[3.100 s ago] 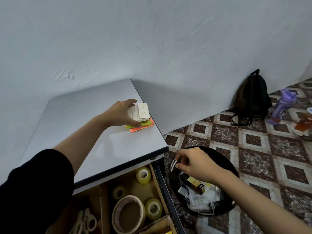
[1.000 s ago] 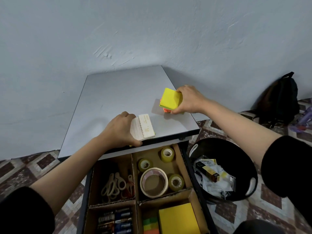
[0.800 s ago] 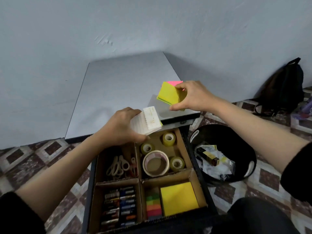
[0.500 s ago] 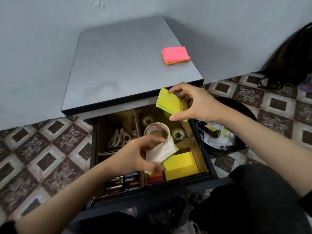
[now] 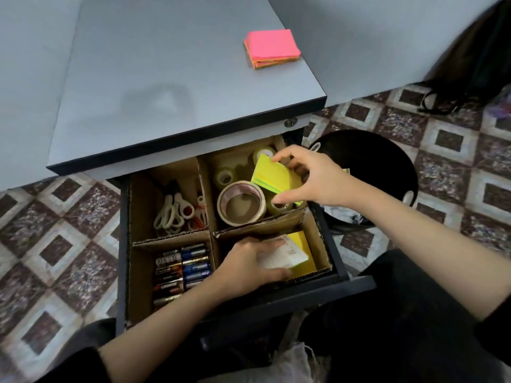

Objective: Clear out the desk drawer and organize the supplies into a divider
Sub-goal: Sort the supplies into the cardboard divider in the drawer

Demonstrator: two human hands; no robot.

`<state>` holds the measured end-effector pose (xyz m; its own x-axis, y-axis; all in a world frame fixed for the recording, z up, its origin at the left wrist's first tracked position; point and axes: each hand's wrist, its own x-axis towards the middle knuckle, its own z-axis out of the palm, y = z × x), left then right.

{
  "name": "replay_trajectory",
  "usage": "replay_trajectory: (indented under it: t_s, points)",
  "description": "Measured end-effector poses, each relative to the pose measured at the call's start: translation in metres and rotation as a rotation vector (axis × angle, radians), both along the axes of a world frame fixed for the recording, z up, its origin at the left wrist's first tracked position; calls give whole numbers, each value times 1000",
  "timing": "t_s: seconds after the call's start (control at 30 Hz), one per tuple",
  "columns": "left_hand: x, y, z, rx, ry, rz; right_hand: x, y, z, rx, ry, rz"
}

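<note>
Drawer [image 5: 333, 244] stands pulled out beneath the desk top [image 5: 166, 78]. A cardboard divider [image 5: 205, 194] sits inside it and forms four compartments.

Left hand [image 5: 249, 261] is in the near-right compartment. Its fingers and thumb are curled round a white pad [image 5: 287, 257], with the thumb on the near edge and the fingers across the far side. The white pad lies over a large yellow pad [image 5: 300, 239] on the compartment floor. Contact between the two pads cannot be confirmed.

Right hand [image 5: 312, 178] is over the far-right compartment. It pinches a yellow-green sticky pad [image 5: 273, 178], with the fingertips on the far edge and the thumb on the near edge. The pad is tilted and sits to the left of the palm, above the tape rolls. A large tape roll [image 5: 240, 207] lies just beside it on the left, and smaller rolls are around it.

Scissors [image 5: 174, 211] occupy the far-left compartment. Batteries [image 5: 182, 269] fill the near-left compartment in rows.

A pink sticky pad [image 5: 271, 48] lies on the desk top near its right edge, well apart from both hands. A black bin [image 5: 387, 167] stands on the tiled floor just beside the drawer's right side.
</note>
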<state>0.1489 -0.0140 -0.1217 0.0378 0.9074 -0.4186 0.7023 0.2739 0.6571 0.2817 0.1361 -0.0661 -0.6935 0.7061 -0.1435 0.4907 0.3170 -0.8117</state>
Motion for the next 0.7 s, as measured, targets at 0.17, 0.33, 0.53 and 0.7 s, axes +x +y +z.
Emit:
replay_trajectory:
  t_s: [0.17, 0.33, 0.53, 0.7]
  points:
    - [9, 4, -10, 6, 56, 38, 6, 5, -7, -24, 8, -18]
    - [16, 7, -10, -43, -6, 14, 6, 6, -9, -42, 24, -33]
    - [17, 14, -11, -53, 110, -136, 6, 5, -8, -46, 22, -38]
    - [16, 19, -11, -88, 47, -132, 7, 3, -7, -52, -1, -49]
